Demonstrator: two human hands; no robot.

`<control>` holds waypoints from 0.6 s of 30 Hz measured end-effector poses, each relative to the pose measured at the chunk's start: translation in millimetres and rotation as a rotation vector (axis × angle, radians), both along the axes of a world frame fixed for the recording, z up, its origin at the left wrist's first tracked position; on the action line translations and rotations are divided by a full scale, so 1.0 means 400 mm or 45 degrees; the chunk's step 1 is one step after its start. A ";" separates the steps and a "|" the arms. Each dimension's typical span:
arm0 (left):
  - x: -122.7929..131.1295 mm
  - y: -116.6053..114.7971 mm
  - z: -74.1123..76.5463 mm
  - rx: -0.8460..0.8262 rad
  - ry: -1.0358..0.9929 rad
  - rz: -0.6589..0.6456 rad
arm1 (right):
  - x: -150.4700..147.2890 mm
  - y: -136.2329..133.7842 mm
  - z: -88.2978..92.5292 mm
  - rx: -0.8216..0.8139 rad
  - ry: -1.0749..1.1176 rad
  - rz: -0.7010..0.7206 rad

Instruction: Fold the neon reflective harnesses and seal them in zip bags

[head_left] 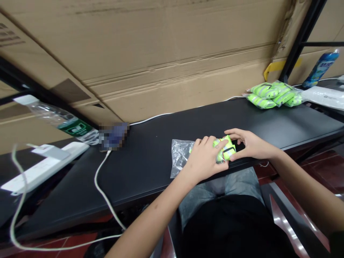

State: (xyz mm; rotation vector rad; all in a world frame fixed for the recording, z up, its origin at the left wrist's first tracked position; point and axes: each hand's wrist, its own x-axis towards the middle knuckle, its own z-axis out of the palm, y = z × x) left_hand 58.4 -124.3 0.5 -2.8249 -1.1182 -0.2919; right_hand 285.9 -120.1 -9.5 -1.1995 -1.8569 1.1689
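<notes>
Left hand (206,159) is closing over a folded neon-yellow bundle (226,150), hiding most of it; right hand (249,145) is gripping its far end. Bundle is held against the mouth of a clear plastic bag (180,157) lying on the black worktop (158,172); hands are blocking whether it is inside. Similar bagged bundles (274,95) are piling up at far right. Left, a pixelated object (114,136), unreadable, is lying beside a water bottle (64,123), and a power strip (40,168) is running out of frame.
</notes>
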 end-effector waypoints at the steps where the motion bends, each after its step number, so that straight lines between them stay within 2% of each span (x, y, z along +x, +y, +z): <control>1: -0.001 0.000 0.000 -0.005 -0.006 -0.002 | 0.010 0.007 0.004 -0.026 0.002 0.023; 4: -0.002 -0.001 0.001 -0.015 -0.007 -0.010 | 0.032 0.045 0.017 -0.086 -0.042 0.038; 7: -0.003 -0.001 0.002 -0.028 0.000 -0.012 | 0.028 0.101 0.032 -0.058 -0.215 0.066; 9: -0.004 -0.001 0.002 -0.039 0.003 -0.010 | 0.011 0.139 0.045 -0.124 -0.357 0.152; 14: -0.004 -0.004 0.002 -0.044 0.001 -0.018 | -0.036 0.209 0.087 -0.437 -0.562 0.442; 18: -0.006 -0.006 0.003 -0.059 -0.002 -0.027 | -0.058 0.230 0.103 -0.411 -0.678 0.538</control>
